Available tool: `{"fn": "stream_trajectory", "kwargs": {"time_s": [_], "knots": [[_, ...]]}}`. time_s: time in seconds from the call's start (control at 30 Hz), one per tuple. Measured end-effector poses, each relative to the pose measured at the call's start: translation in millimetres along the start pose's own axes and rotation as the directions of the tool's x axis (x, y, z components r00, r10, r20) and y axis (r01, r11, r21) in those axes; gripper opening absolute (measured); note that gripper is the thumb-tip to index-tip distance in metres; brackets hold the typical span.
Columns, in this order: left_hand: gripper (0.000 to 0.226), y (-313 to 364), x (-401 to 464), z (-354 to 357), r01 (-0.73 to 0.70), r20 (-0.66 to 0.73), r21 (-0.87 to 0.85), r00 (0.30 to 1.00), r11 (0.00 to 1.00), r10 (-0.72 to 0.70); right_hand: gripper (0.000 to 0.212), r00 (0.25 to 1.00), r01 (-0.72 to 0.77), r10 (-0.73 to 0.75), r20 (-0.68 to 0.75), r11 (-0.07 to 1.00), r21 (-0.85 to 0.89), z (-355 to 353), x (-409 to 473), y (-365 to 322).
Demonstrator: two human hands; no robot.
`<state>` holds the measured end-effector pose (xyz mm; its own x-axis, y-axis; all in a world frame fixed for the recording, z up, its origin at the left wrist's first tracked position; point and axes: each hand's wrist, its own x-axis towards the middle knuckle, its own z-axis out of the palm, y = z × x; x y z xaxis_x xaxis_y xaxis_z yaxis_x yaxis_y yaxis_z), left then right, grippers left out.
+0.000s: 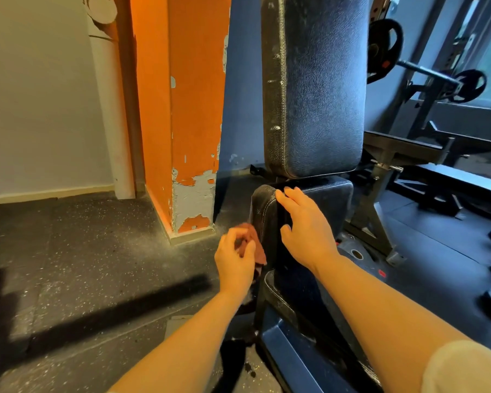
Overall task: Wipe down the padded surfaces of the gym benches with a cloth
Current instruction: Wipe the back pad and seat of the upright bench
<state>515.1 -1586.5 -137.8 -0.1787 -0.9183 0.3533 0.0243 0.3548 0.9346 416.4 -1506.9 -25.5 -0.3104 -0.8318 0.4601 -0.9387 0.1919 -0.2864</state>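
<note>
Beside the orange pillar (pixel 182 109) stands a bench with an upright back pad (pixel 318 86) and a lower seat pad (pixel 270 217), both covered in dark, grained vinyl. The back pad's left edge is scuffed and flecked with pale marks, and its face looks dusty. White stitching runs along the seat pad's rounded corner.

The left hand (pixel 234 260) holds a cloth (pixel 253 242), fingers curled round it. The cloth is rust-red, crumpled into a small wad, and pressed against the left side of the seat pad, just below the stitched corner. A fold of it hangs down past the thumb.

The right hand (pixel 306 228) rests on top of the seat pad with fingers straight and slightly spread, the tips reaching toward the gap under the back pad.

Under the pads the frame (pixel 284 350) is blue and black. The floor (pixel 82 265) is dark speckled rubber, dusty near the pillar, whose paint is peeling at the base. To the right, a barbell (pixel 425 70) with black plates sits on a rack by a window.
</note>
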Motion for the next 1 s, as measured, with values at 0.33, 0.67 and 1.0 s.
{"fn": "stream_trajectory", "kwargs": {"time_s": [0.33, 0.67, 1.0], "knots": [[0.02, 40, 16, -11, -0.125, -0.016, -0.104, 0.992, 0.987, 0.124, 0.067, 0.999, -0.038, 0.038, 0.025, 0.999, -0.006, -3, -2, -7], [0.018, -4, -7, -11, 0.134, -0.11, -0.073, 0.984, 0.988, -0.142, 0.067, 0.999, -0.032, 0.032, 0.003, 0.999, -0.031, 0, -2, -7], [0.031, 6, 9, -2, 0.09, -0.004, -0.085, 0.996, 0.992, -0.09, 0.066, 0.999, -0.031, 0.03, -0.021, 0.999, -0.031, 2, -2, -9]]}}
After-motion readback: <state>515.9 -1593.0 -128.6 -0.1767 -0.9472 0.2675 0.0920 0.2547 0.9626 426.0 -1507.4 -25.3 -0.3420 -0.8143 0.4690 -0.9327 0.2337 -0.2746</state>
